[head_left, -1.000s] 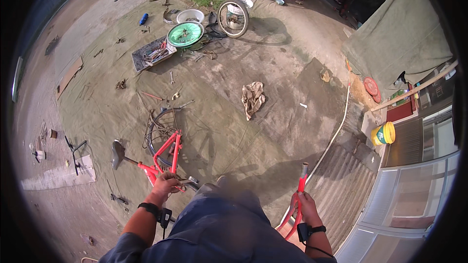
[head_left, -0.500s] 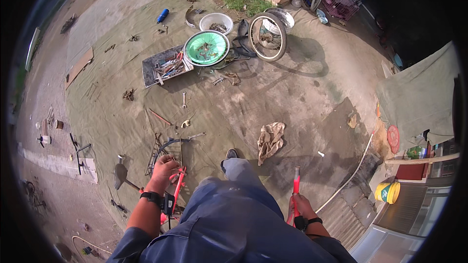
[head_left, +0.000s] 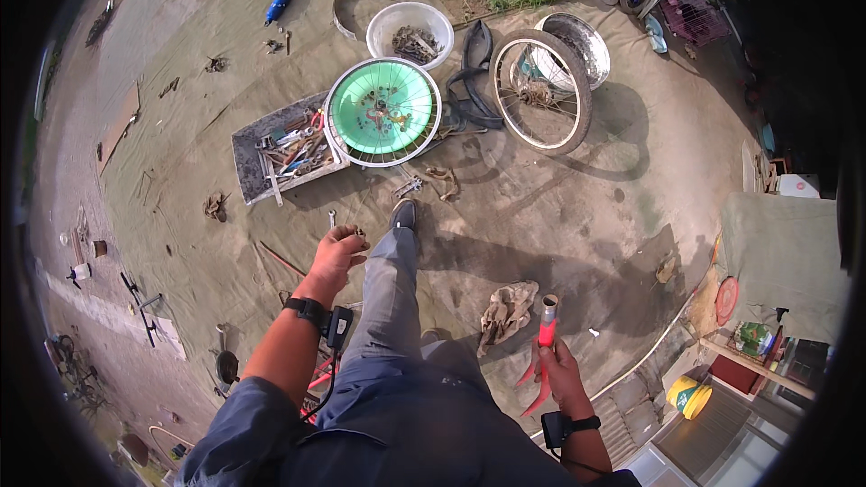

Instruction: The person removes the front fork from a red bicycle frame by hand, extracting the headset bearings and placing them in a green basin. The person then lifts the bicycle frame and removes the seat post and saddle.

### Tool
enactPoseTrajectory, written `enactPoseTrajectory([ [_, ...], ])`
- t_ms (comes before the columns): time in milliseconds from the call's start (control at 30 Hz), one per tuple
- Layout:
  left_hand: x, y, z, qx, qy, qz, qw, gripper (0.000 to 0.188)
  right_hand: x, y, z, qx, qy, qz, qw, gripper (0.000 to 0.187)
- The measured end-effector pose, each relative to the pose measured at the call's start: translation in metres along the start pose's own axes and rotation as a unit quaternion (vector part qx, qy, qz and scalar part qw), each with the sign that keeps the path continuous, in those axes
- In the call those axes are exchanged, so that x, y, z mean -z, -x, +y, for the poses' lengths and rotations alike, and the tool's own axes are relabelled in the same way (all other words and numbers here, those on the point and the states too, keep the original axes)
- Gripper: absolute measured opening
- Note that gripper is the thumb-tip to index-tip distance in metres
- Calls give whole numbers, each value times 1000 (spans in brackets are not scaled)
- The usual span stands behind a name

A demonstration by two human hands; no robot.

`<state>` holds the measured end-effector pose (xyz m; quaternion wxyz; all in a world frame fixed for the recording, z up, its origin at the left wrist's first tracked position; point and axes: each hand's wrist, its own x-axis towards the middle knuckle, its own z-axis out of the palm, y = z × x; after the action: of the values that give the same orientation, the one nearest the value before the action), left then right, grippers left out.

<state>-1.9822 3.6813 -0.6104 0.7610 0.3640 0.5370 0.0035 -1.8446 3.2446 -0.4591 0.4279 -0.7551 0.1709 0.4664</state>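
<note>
At the far left, a black handlebar [head_left: 142, 308] lies on the ground. A dark tray [head_left: 247, 151] of tools sits on the greenish ground sheet [head_left: 194, 248], beyond the left hand. Red bicycle frame [head_left: 319, 375] parts show beside the left forearm, nearer the body than that hand. The left hand [head_left: 337, 257] is raised ahead of the body, its fingers curled and pinching a small dark piece [head_left: 360, 233], too small to identify. Farther out, a spoked wheel [head_left: 380, 106] lies over a green basin [head_left: 408, 93]; another wheel [head_left: 536, 96] leans to its right. A crumpled rag [head_left: 508, 310] lies left of the red fork [head_left: 547, 335]. The right hand [head_left: 561, 372] grips this fork, its bare metal tube projecting above the fingers and its blades pointing down toward the body, well apart from the left hand. Farther right is a yellow bucket [head_left: 689, 397].
</note>
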Motion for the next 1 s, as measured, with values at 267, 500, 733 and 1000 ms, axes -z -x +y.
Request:
enactPoseTrajectory([
  [267,-36,-243,43,54,6,22,998,31,-65,-111,-69,-102,-13,-64,993,41],
  [500,-42,-358,34,75,16,37,996,33,-88,-164,-87,-151,-21,-49,987,41],
  [733,-32,-364,12,100,9,103,990,69,-94,-178,-116,-151,10,-41,988,37],
  [1000,-7,-222,-21,135,-96,106,980,66,-90,-178,-169,-61,9,-72,995,35],
])
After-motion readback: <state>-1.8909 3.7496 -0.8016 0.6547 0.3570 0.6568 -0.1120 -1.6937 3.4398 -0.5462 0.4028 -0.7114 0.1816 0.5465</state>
